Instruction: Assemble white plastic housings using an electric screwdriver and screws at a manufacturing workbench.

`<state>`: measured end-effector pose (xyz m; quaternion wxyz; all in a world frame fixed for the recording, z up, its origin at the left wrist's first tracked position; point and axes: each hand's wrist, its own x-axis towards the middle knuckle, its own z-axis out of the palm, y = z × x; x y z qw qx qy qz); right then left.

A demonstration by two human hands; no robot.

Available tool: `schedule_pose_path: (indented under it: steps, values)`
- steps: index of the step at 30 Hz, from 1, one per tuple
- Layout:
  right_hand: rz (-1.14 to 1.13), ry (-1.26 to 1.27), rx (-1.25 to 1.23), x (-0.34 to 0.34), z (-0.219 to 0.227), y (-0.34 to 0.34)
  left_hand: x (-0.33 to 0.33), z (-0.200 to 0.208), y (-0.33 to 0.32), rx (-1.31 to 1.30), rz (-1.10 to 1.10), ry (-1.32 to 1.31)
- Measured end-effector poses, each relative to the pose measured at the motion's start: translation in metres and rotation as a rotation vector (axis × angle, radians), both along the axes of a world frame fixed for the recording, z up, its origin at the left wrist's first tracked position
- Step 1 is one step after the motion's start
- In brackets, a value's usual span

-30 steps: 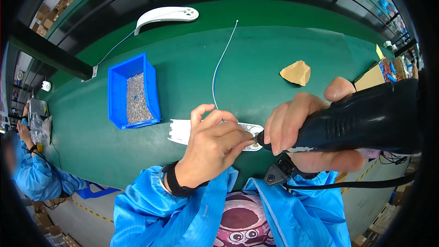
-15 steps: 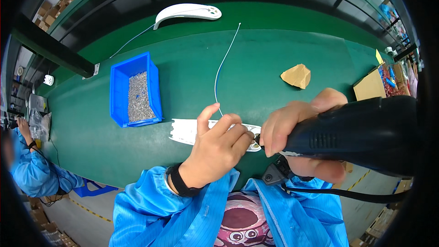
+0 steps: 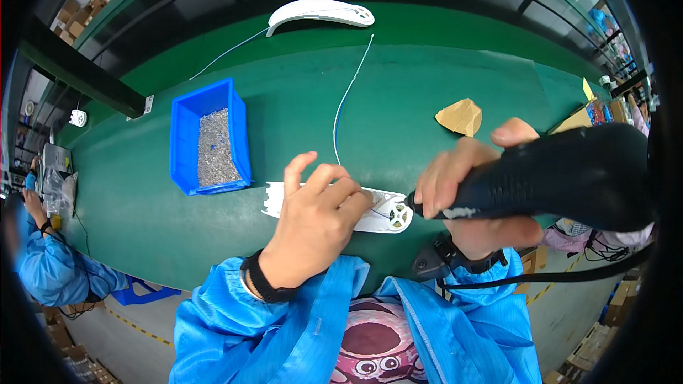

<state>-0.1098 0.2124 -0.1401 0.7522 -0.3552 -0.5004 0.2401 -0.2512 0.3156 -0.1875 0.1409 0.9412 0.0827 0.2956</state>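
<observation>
As the left hand [image 3: 309, 217] draws back toward nine o'clock, the round end [image 3: 400, 217] of a long white part [image 3: 378, 222] comes into view on the green table [image 3: 142, 242]. Half a second ago those fingertips were at that end, beside the tip of the black tool [image 3: 562, 178]; now they lie over the part's middle, one finger lifted. From where I stand, that suggests the left hand's close work at the round end has paused, leaving the spot bare of fingers. Whether thumb and fingers pinch anything cannot be told, as the hand hides its own underside.

At three o'clock from the part, the right hand [image 3: 466, 171] is wrapped firmly around the tool, whose tip stands at the edge of the round end, touching or just off it; I cannot say which. A thin wire [image 3: 336, 124] runs from near the left hand toward twelve o'clock.

At ten o'clock sits a blue bin [image 3: 240, 128], its floor covered with small grey bits [image 3: 217, 139], a blue scrap [image 3: 213, 147] among them. A brown lump [image 3: 461, 117] lies at two o'clock; farther out that way, an open carton [image 3: 569, 121] holds red and blue pieces. Close to twelve, a second white part [image 3: 320, 9] rests at the far side, and at nine a co-worker [image 3: 57, 270] in blue sits beside the table.
</observation>
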Motion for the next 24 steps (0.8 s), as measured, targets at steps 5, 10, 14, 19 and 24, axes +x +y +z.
schedule_pose_path:
  steps: [5,10,14,19,24]
  values:
    - [-0.136,0.122,-0.136,-0.001,-0.021,0.011,-0.008,0.004,0.010,0.000,0.076,0.002]
    - [-0.107,0.122,-0.157,-0.004,-0.022,0.017,-0.012,0.000,0.012,-0.018,0.096,0.016]
    - [-0.105,0.126,-0.184,-0.005,-0.024,0.018,-0.011,-0.003,0.010,-0.025,0.059,0.052]
    - [-0.100,0.131,-0.178,-0.005,-0.026,0.021,-0.012,-0.006,0.010,0.009,0.032,0.079]
    - [-0.149,0.118,-0.153,-0.005,-0.030,0.022,-0.010,-0.003,0.007,-0.036,0.034,0.123]
